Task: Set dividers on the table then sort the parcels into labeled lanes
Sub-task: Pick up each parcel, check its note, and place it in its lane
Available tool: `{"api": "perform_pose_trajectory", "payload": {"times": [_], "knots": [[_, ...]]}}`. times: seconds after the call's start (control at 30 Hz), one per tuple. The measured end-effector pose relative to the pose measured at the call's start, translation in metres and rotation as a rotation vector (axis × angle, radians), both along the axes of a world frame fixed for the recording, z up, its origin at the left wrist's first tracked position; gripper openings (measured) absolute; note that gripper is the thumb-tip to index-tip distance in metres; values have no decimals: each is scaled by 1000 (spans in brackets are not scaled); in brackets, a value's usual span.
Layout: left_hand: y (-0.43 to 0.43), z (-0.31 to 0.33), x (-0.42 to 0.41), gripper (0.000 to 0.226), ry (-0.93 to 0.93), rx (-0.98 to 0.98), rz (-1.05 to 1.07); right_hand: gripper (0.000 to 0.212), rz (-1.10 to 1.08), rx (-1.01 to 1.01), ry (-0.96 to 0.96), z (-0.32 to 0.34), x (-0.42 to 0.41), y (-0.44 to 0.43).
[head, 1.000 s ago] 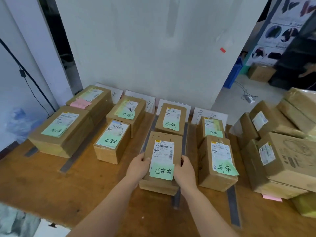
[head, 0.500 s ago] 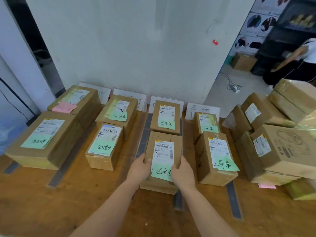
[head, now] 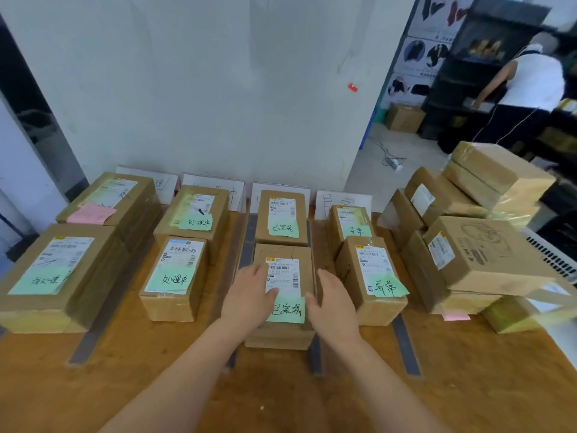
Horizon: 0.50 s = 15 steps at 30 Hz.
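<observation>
A brown parcel (head: 292, 254) with a white shipping label and a green note lies at the front of the third lane on the wooden table (head: 468, 385). My left hand (head: 249, 295) rests on its left edge, the thumb on the label and the fingers relaxed. My right hand (head: 334, 303) lies along its right edge with straight fingers. Grey divider strips (head: 246, 245) (head: 406, 348) (head: 90, 335) mark the lanes. Each of the four lanes holds two parcels, such as the far one (head: 281, 214) in the third lane. White lane cards (head: 343, 200) lean on the wall.
A pile of unsorted parcels (head: 487, 254) fills the table's right side, with a pink note (head: 456, 317) under it. A white wall (head: 218, 89) closes the back. A person (head: 530, 82) stands at dark shelves far right. Bare wood shows along the front edge.
Both hands held the parcel's near sides before; now their fingers have loosened and lie more open along its edges. The parcel stays in its lane. The view has swung right.
</observation>
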<state>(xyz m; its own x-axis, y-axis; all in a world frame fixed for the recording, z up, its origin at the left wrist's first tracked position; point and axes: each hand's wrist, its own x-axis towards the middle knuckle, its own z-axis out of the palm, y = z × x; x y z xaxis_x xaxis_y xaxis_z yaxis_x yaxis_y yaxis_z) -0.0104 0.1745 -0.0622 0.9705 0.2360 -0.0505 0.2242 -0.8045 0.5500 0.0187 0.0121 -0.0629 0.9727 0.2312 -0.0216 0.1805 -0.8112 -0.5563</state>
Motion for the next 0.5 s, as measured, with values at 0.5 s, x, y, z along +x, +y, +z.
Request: {"api": "perform_pose_trajectory", "payload": {"times": [0.5], "knots": [[-136, 61, 14, 61, -196, 379, -319, 56, -169, -218, -227, 50, -14, -162]]}}
